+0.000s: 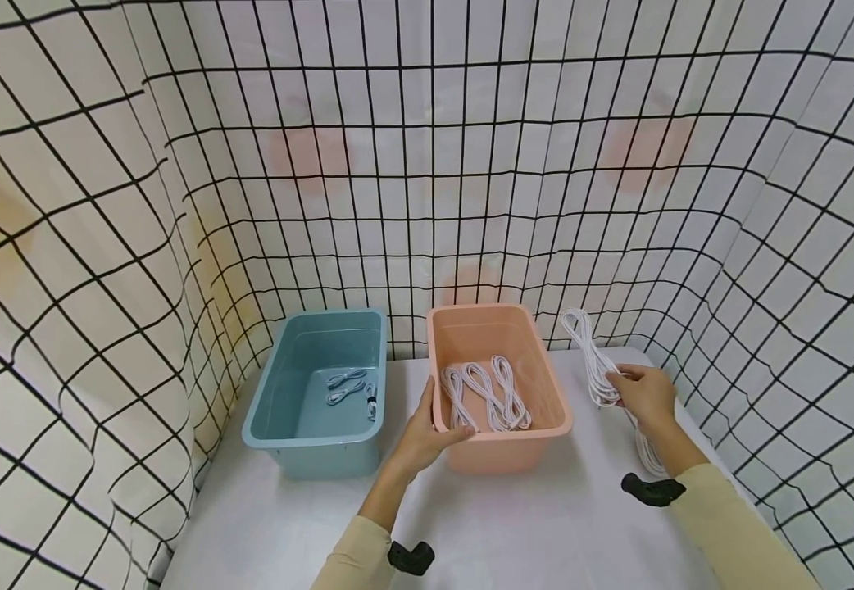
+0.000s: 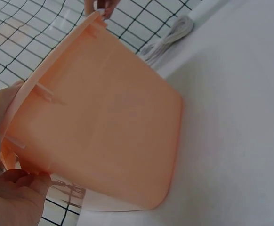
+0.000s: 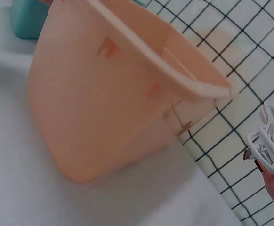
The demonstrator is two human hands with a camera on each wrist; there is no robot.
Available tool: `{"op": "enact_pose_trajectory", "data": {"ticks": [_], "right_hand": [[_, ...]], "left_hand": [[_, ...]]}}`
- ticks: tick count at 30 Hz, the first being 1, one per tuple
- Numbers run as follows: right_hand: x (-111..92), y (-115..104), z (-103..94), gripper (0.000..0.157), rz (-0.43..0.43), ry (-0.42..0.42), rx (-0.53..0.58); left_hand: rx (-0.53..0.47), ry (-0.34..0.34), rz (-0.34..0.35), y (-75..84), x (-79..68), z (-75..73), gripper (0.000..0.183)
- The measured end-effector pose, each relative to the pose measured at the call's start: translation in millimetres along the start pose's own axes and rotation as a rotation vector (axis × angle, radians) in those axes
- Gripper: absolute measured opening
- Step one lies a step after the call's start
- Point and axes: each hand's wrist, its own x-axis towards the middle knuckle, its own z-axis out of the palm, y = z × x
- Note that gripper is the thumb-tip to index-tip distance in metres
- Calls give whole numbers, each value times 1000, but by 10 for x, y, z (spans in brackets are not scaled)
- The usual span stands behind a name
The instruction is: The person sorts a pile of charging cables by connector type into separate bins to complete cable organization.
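My left hand point(image 1: 422, 438) grips the near left corner of a peach plastic bin point(image 1: 508, 449), thumb over the rim and fingers along the outer side. Several coiled white cables point(image 1: 476, 385) lie inside that bin. To the right of the bin, my right hand point(image 1: 648, 397) pinches a looped bundle of white USB cable point(image 1: 591, 352). A metal plug point(image 3: 247, 154) shows at the bundle's edge in the right wrist view. Another coiled white cable point(image 1: 648, 455) lies on the table, partly hidden under my right wrist.
A blue bin point(image 1: 316, 455) stands to the left, with several small blue-grey cables point(image 1: 346, 385) on its floor. Black grid netting point(image 1: 471, 197) rises behind the white table point(image 1: 515, 524) and along both sides.
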Motion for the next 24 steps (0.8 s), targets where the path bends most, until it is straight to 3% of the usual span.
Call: {"op": "enact_pose_trajectory", "data": {"ticks": [8,19,24], "right_hand": [[-10,-305,88,44,-46,-49,85],[-119,-605,345,41,-134,-111,80],[-137,-714,489,41,-131,-137,87]], "left_hand": [[5,13,5,16,-15,4,121],[51,9,-5,26,-10,-10,117],[56,7,-11,37,-8,-17,118]]}}
